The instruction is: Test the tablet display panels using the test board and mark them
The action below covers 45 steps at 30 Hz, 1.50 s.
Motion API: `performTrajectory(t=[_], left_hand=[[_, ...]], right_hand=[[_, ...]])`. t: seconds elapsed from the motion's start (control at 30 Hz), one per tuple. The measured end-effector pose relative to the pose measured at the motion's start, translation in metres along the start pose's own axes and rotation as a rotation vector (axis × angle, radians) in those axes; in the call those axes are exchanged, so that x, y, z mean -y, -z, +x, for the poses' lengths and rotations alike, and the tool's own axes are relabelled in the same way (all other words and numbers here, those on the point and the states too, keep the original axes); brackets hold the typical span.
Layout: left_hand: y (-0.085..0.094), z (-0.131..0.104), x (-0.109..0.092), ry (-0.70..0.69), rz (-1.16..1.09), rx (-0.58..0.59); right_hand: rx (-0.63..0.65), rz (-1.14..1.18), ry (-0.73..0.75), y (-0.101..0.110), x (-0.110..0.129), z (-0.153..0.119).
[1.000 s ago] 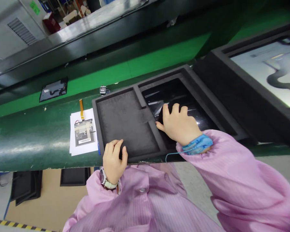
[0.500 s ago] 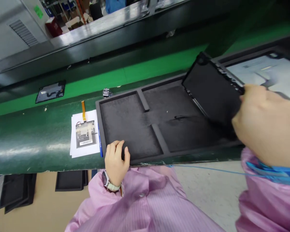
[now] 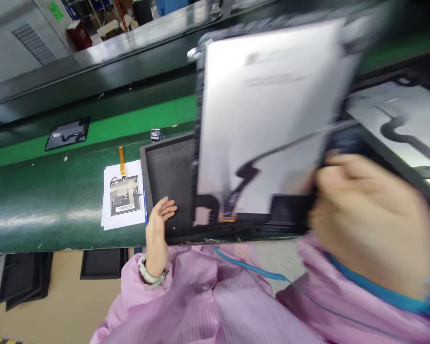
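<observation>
My right hand (image 3: 374, 215), blurred by motion, is closed on the right edge of a tablet screen assembly (image 3: 268, 110). The panel is tilted up over the black tray (image 3: 148, 177), its silvery back with a dark flex cable facing me. Near the tray's front left corner, my left hand (image 3: 156, 234) has its fingers stretched out and holds nothing. Much of the tray is hidden behind the raised panel. To the tray's left, a circuit board with a battery (image 3: 125, 196) and an orange ribbon cable (image 3: 122, 161) rests on white paper (image 3: 107, 215).
Another screen panel (image 3: 404, 119) lies in a tray at the right. A small dark panel (image 3: 67, 134) sits on the green bench (image 3: 28, 205) at the far left, and a small metal part (image 3: 156, 135) lies behind the tray. Black trays (image 3: 102, 263) are stacked below.
The screen assembly has come up and leftward in my right hand, turning its silvery back toward me. My left hand has shifted slightly left and turned, its fingers straightening.
</observation>
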<state>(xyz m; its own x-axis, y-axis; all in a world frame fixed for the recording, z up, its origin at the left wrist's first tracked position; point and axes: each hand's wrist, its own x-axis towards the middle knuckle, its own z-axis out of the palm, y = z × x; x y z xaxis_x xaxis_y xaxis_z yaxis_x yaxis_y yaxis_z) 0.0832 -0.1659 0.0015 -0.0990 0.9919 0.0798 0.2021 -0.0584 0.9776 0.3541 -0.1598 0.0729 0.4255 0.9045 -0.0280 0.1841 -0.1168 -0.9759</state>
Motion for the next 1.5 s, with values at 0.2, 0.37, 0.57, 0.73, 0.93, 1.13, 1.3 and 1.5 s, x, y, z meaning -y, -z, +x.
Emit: performTrajectory(t=[0.2,0.37,0.57,0.73,0.93,1.13,1.3,1.5], left_hand=[[0.036,0.010,-0.011,0.099,-0.108,-0.124],[0.074,0.060,-0.007,-0.177,0.411,-0.251],[0.092,0.166,0.016,-0.082,0.962,-0.163],[0.088,0.201,0.036,0.023,0.998,-0.138],[0.094,0.211,0.058,-0.037,0.571,-0.230],[0.094,0.213,0.064,-0.139,0.075,-0.245],[0.091,0.206,0.050,-0.234,0.065,-0.186],[0.089,0.197,0.039,-0.269,0.133,-0.051]], right_hand=[[0.442,0.424,-0.298,-0.089,-0.025,0.013],[0.436,0.227,-0.186,-0.104,-0.059,0.022],[0.427,-0.317,0.034,-0.108,-0.061,0.035],[0.307,-0.719,0.365,-0.108,-0.028,0.015],[0.627,-1.060,0.582,-0.131,-0.011,0.061],[0.868,-0.771,0.533,-0.153,-0.022,0.104],[0.917,-0.372,0.426,-0.151,-0.018,0.090],[0.961,0.316,-0.157,-0.161,-0.021,0.069]])
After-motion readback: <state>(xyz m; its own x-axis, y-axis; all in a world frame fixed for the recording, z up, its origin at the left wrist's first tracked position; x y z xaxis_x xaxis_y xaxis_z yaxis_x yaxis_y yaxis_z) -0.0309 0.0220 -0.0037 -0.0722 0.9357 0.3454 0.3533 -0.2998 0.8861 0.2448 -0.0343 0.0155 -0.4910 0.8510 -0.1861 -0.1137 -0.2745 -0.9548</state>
